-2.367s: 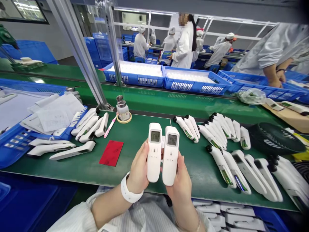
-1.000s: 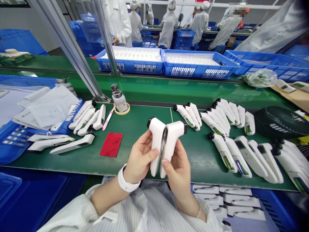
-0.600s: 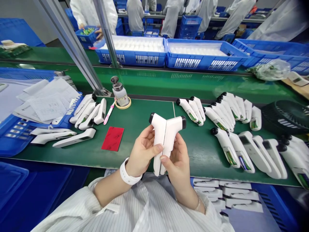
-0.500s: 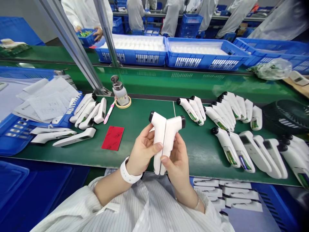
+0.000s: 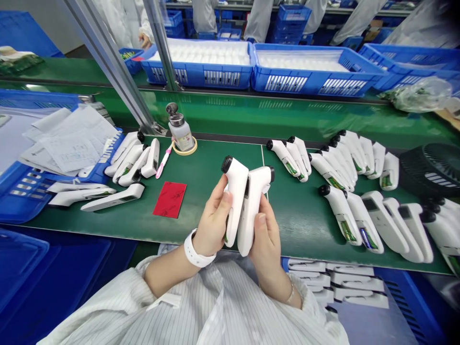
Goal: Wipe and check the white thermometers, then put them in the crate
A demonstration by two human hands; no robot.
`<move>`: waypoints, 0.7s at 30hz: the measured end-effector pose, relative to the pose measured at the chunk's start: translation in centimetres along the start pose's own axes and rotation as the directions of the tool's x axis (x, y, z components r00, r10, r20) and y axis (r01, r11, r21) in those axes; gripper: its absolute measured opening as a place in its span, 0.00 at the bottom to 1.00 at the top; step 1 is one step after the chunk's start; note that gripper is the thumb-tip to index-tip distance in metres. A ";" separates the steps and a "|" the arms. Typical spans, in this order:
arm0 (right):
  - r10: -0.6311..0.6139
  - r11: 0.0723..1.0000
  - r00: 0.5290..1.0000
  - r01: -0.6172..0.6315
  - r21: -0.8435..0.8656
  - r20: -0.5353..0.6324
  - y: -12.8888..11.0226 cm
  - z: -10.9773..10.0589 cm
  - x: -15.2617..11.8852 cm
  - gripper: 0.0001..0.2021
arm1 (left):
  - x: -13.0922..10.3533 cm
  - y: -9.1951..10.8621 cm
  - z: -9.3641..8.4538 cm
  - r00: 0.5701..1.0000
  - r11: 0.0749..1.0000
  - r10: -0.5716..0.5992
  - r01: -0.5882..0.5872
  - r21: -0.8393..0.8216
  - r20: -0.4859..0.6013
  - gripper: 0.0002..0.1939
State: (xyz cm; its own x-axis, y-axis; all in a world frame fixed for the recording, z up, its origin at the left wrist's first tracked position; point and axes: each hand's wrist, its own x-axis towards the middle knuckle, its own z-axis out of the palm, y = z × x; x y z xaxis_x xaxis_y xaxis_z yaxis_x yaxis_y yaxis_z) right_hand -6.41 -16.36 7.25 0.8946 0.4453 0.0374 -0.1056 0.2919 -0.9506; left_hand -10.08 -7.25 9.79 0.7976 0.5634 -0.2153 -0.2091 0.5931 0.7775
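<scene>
My left hand [image 5: 211,223] is closed around a white infrared thermometer [image 5: 237,189] with a black tip, held upright over the near edge of the bench. A sliver of green shows low on its left side. Close beside it, my right hand [image 5: 266,235] grips a second white infrared thermometer [image 5: 252,208], its black tip pointing right. The two bodies lean together, with a narrow dark gap between them near the top. To the left of my hands a red square pad [image 5: 169,199] lies flat. Several more thermometers [image 5: 338,213] with open battery compartments are laid out to the right.
A pump bottle [image 5: 181,132] stands in a tan ring beside a pink-and-white tool [image 5: 164,160]. Papers fill a blue basket [image 5: 25,191] at left. A dark fan [image 5: 431,167] stands at right. Blue crates [image 5: 316,86] line the back, with people beyond them.
The two thermometers have turned in my hands and come apart slightly; a gap now shows between them. My right thumb has shifted up along its thermometer. The view has tilted down a little.
</scene>
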 end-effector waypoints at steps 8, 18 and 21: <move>0.232 0.949 0.971 -0.239 0.204 0.059 -0.8 -0.5 1.4 0.18 | 0.7 0.6 -0.5 0.987 0.996 -0.041 0.052 -0.067 0.154 0.18; 0.250 0.889 0.936 -0.324 0.322 0.249 -1.2 -1.7 3.0 0.19 | 1.3 0.9 -1.3 0.985 0.981 -0.117 0.134 -0.139 0.128 0.19; 0.289 0.879 0.927 -0.356 0.318 0.241 -0.8 -2.0 3.2 0.18 | 1.4 1.0 -1.4 0.979 0.978 -0.137 0.158 -0.138 0.149 0.20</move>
State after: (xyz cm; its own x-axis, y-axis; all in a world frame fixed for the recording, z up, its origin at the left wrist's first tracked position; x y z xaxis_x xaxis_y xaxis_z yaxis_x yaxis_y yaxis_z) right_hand -2.61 -16.89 7.50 0.6939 0.7008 -0.1657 -0.5497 0.3669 -0.7504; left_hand -9.98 -5.07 9.46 0.8942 0.3843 -0.2295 -0.1561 0.7482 0.6448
